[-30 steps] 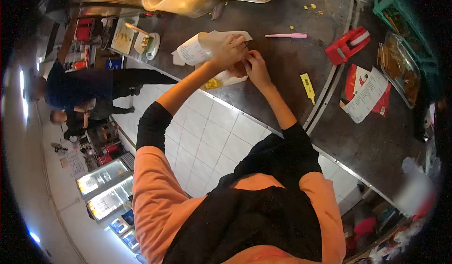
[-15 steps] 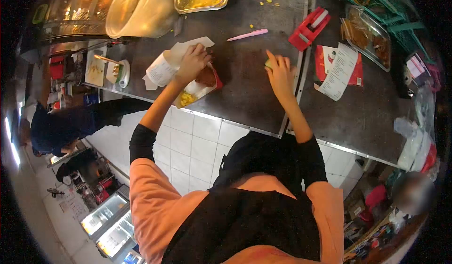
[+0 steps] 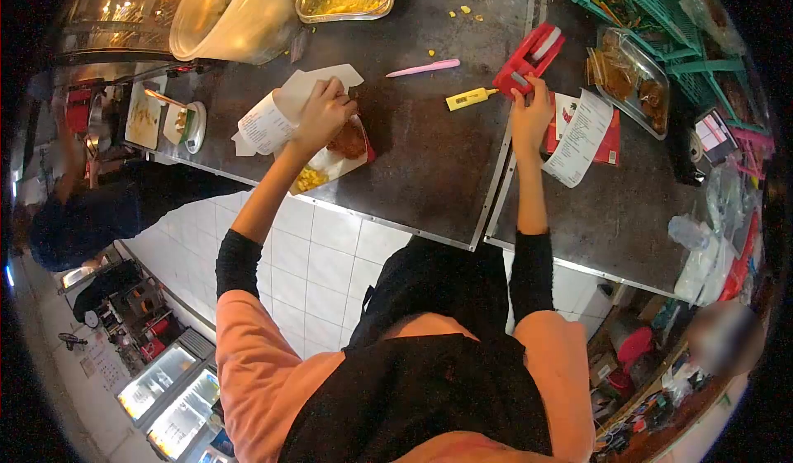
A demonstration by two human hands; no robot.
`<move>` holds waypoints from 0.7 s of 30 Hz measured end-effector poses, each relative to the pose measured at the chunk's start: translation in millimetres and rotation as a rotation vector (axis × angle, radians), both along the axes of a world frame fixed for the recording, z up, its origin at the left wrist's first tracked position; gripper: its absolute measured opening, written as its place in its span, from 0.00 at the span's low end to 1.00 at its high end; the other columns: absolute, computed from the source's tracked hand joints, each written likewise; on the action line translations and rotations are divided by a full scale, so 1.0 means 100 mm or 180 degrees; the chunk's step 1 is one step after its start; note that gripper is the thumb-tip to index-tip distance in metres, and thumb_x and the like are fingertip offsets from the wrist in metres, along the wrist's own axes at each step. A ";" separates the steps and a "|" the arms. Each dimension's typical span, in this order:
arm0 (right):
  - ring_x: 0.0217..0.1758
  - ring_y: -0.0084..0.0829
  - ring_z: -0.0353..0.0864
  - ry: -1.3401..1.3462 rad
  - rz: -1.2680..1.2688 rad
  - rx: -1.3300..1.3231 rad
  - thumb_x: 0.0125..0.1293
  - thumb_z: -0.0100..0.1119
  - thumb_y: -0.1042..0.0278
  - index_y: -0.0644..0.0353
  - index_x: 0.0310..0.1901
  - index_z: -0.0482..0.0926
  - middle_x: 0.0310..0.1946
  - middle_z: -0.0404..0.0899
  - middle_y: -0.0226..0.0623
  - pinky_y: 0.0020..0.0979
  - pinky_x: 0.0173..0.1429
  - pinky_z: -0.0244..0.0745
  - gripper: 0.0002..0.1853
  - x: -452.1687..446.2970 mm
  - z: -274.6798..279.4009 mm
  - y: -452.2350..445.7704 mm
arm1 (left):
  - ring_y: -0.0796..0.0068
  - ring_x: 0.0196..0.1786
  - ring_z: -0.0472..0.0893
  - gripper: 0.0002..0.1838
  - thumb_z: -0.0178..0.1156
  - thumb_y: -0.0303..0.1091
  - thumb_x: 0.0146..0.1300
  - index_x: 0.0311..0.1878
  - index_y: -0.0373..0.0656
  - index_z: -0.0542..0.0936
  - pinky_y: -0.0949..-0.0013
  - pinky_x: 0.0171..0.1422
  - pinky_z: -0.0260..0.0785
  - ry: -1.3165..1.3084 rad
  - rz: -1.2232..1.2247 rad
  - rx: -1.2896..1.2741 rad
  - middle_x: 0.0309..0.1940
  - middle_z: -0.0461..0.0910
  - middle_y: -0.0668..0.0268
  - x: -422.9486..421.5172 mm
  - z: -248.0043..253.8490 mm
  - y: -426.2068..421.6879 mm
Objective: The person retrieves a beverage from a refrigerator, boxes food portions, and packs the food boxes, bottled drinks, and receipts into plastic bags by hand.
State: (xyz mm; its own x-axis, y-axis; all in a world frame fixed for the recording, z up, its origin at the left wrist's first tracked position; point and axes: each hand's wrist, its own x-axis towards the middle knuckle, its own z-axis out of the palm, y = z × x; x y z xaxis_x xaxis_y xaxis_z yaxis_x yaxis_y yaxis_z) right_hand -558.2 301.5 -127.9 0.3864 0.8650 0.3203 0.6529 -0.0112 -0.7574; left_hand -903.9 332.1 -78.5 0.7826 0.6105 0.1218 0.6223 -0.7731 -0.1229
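My left hand point(image 3: 325, 116) has its fingers closed on the raised lid of a paper food box point(image 3: 332, 75). A printed receipt point(image 3: 266, 126) lies against the left side of the lid. Inside the box, brown fried food point(image 3: 350, 139) and yellow chopped pieces point(image 3: 311, 179) show past my wrist. My right hand point(image 3: 531, 114) has its fingers closed at the front end of a red tape dispenser point(image 3: 530, 56); any strip of tape between them is too small to make out. A yellow highlighter point(image 3: 469, 98) lies just left of that hand, and a pink pen point(image 3: 423, 68) lies farther left.
Another receipt point(image 3: 581, 139) rests on a red packet point(image 3: 609, 145) at right. Behind are a clear food tray point(image 3: 634, 104), green baskets point(image 3: 628, 9), a foil tray point(image 3: 307, 9) and a plastic tub point(image 3: 248, 17). A person in dark clothes point(image 3: 91, 223) stands at far left.
My right hand has moved right to the tape dispenser. The highlighter now lies on the table, where the hand held a small yellow-green thing before. My left hand stays on the box.
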 end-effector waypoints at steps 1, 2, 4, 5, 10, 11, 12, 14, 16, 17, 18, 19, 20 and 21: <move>0.49 0.46 0.71 0.0005 0.0003 -0.0011 0.52 0.58 0.78 0.64 0.44 0.69 0.43 0.74 0.44 0.39 0.51 0.67 0.16 0.04 0.00 0.01 | 0.72 0.41 0.68 0.06 0.53 0.35 0.44 0.20 0.45 0.76 0.68 0.47 0.59 -0.0041 -0.0062 0.0006 0.22 0.74 0.71 0.03 0.00 -0.01; 0.47 0.44 0.73 -0.0012 0.0369 0.0054 0.52 0.59 0.78 0.64 0.44 0.71 0.44 0.74 0.44 0.36 0.49 0.68 0.16 0.10 -0.01 0.04 | 0.72 0.41 0.68 0.06 0.53 0.35 0.44 0.21 0.46 0.77 0.68 0.48 0.59 -0.0082 -0.0121 0.0020 0.22 0.74 0.71 0.06 0.01 0.00; 0.47 0.37 0.76 0.0456 0.1091 0.0048 0.52 0.58 0.81 0.62 0.46 0.72 0.48 0.74 0.41 0.31 0.48 0.71 0.17 0.24 -0.08 0.17 | 0.72 0.40 0.68 0.06 0.54 0.35 0.43 0.22 0.45 0.78 0.68 0.47 0.59 -0.0068 -0.0130 0.0007 0.21 0.73 0.71 0.11 -0.01 0.02; 0.47 0.37 0.76 0.0471 0.1095 0.0033 0.52 0.58 0.81 0.62 0.46 0.72 0.48 0.74 0.41 0.31 0.48 0.71 0.17 0.30 -0.10 0.28 | 0.71 0.39 0.68 0.06 0.55 0.35 0.42 0.24 0.45 0.78 0.67 0.46 0.59 -0.0059 -0.0150 -0.0010 0.21 0.73 0.71 0.14 -0.01 0.01; 0.45 0.26 0.75 -0.0543 0.1806 -0.0092 0.55 0.61 0.66 0.61 0.47 0.74 0.47 0.75 0.37 0.28 0.49 0.68 0.18 0.41 0.02 0.71 | 0.70 0.40 0.68 0.07 0.55 0.35 0.42 0.24 0.45 0.79 0.67 0.47 0.59 -0.0151 -0.0159 -0.0038 0.21 0.73 0.72 0.38 -0.01 -0.05; 0.45 0.26 0.75 -0.0538 0.1804 -0.0082 0.55 0.61 0.66 0.61 0.47 0.74 0.47 0.75 0.37 0.28 0.49 0.68 0.18 0.38 0.08 0.75 | 0.70 0.40 0.68 0.07 0.55 0.35 0.42 0.24 0.45 0.79 0.67 0.47 0.59 -0.0107 -0.0143 -0.0014 0.22 0.73 0.72 0.44 -0.01 -0.05; 0.44 0.24 0.75 0.0265 0.1522 -0.0786 0.55 0.61 0.62 0.61 0.45 0.75 0.44 0.77 0.36 0.26 0.49 0.67 0.18 0.33 0.14 0.79 | 0.71 0.41 0.68 0.07 0.54 0.35 0.42 0.24 0.45 0.79 0.67 0.47 0.59 -0.0072 -0.0142 0.0028 0.22 0.73 0.72 0.50 0.00 -0.06; 0.39 0.22 0.76 0.1489 0.0985 -0.1353 0.57 0.59 0.56 0.63 0.40 0.79 0.33 0.81 0.34 0.24 0.47 0.66 0.18 0.24 0.14 0.88 | 0.71 0.41 0.68 0.07 0.54 0.35 0.43 0.23 0.45 0.79 0.67 0.47 0.59 -0.0158 -0.0150 0.0014 0.22 0.73 0.72 0.55 -0.02 -0.06; 0.38 0.22 0.77 0.1695 0.0915 -0.1321 0.57 0.59 0.57 0.63 0.39 0.80 0.32 0.81 0.33 0.23 0.46 0.66 0.16 0.21 0.08 0.98 | 0.71 0.42 0.68 0.07 0.53 0.35 0.43 0.23 0.46 0.79 0.67 0.48 0.59 -0.0247 -0.0179 -0.0010 0.22 0.73 0.72 0.56 -0.03 -0.05; 0.36 0.22 0.77 0.1905 0.0851 -0.1295 0.57 0.59 0.59 0.64 0.37 0.80 0.30 0.81 0.33 0.22 0.44 0.67 0.15 0.19 0.08 0.99 | 0.71 0.43 0.68 0.07 0.53 0.35 0.43 0.23 0.45 0.78 0.67 0.48 0.59 -0.0176 -0.0189 -0.0044 0.22 0.73 0.72 0.55 -0.02 -0.04; 0.34 0.21 0.77 0.2178 0.0805 -0.1074 0.57 0.59 0.62 0.64 0.34 0.81 0.29 0.81 0.32 0.21 0.41 0.67 0.12 0.19 0.09 0.96 | 0.72 0.43 0.67 0.07 0.53 0.35 0.43 0.23 0.45 0.78 0.67 0.49 0.59 -0.0102 -0.0199 -0.0084 0.23 0.73 0.72 0.54 -0.02 -0.05; 0.34 0.21 0.77 0.2179 0.0808 -0.1079 0.57 0.59 0.62 0.64 0.34 0.81 0.29 0.81 0.32 0.21 0.41 0.67 0.12 0.21 0.07 0.81 | 0.72 0.43 0.67 0.07 0.53 0.35 0.43 0.23 0.45 0.78 0.67 0.49 0.59 -0.0101 -0.0195 -0.0087 0.23 0.73 0.72 0.53 -0.02 -0.05; 0.32 0.23 0.78 0.1870 0.0766 -0.0990 0.55 0.60 0.62 0.64 0.31 0.80 0.27 0.81 0.35 0.23 0.39 0.68 0.12 0.18 0.20 0.50 | 0.72 0.43 0.67 0.07 0.52 0.35 0.43 0.24 0.45 0.78 0.67 0.49 0.59 -0.0074 -0.0221 -0.0095 0.24 0.73 0.72 0.53 0.00 -0.04; 0.30 0.25 0.79 0.1565 0.0724 -0.0915 0.54 0.61 0.61 0.65 0.28 0.80 0.25 0.81 0.38 0.25 0.36 0.69 0.13 0.16 0.26 0.33 | 0.72 0.44 0.67 0.08 0.52 0.35 0.43 0.25 0.45 0.78 0.68 0.49 0.59 -0.0045 -0.0243 -0.0118 0.25 0.74 0.72 0.53 0.01 -0.04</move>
